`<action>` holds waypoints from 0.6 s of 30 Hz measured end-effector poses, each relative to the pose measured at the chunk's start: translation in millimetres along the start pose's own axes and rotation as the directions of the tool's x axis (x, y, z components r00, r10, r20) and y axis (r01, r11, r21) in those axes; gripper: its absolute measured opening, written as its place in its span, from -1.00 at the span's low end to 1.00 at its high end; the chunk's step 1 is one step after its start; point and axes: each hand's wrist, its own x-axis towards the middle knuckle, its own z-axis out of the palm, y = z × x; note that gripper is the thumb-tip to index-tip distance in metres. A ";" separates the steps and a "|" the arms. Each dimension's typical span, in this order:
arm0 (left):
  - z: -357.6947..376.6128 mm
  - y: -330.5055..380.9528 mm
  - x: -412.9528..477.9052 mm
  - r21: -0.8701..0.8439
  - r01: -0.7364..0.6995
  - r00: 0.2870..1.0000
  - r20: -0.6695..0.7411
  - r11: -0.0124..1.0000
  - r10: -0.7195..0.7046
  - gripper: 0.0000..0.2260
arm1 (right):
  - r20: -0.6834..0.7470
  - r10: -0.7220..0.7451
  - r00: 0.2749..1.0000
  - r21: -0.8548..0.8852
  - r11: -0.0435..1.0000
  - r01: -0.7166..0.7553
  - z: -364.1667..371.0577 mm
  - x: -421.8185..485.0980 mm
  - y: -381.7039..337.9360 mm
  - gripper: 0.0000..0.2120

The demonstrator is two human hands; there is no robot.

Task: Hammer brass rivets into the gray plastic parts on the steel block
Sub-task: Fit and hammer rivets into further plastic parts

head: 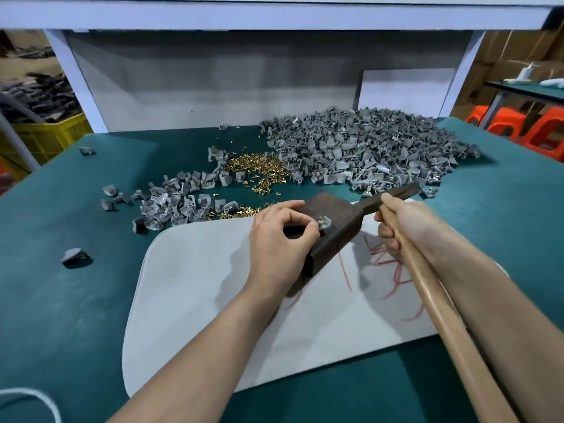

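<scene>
The left hand (279,236) pinches a small gray plastic part (325,223) with a tiny brass rivet (320,221) poking up from it, sitting on top of the dark rusty steel block (335,209). The right hand (393,227) is wrapped tight round the wooden-handled hammer (427,285), its head just past the block. Those fingertips are right beside the rivet, so an off swing probably smacks them or tips the rivet sideways.

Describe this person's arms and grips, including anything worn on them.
The left arm and right arm are bare as far up as the frame shows, with no sleeves or cuffs. The left grip and right grip are ungloved. No rings, watch, bands or tape are visible on the fingers or wrists.
</scene>
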 end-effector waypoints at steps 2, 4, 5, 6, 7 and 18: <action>0.6 1.3 -0.6 0.012 -0.010 1.000 -0.015 1.000 0.010 -0.87 | -0.015 -0.063 0.998 -0.041 0.997 0.063 1.3 -2.8 -2.8 -0.64; 1.7 2.7 -1.6 0.024 -0.027 0.999 -0.042 0.999 0.028 -0.89 | -0.044 -0.099 0.994 -0.099 0.991 0.094 1.2 -4.5 -5.2 -0.65; 2.1 3.1 -2.5 0.031 -0.037 0.998 -0.054 0.999 0.039 -0.90 | -0.054 -0.101 0.993 -0.117 0.989 0.094 0.9 -4.5 -5.2 -0.66; 2.1 3.1 -3.5 0.038 -0.049 0.997 -0.063 0.998 0.051 -0.92 | -0.056 -0.089 0.994 -0.118 0.990 0.082 0.9 -4.5 -4.5 -0.65; 2.6 3.2 -4.6 0.042 -0.060 0.995 -0.071 0.997 0.063 -0.94 | -0.050 -0.065 0.997 -0.099 0.993 0.060 0.2 -4.6 -3.0 -0.64; 0.9 8.2 -6.5 0.098 -0.171 0.982 -0.059 0.980 0.178 -0.89 | 0.040 -0.113 0.993 -0.059 0.992 0.115 -7.8 -27.7 -21.2 -0.69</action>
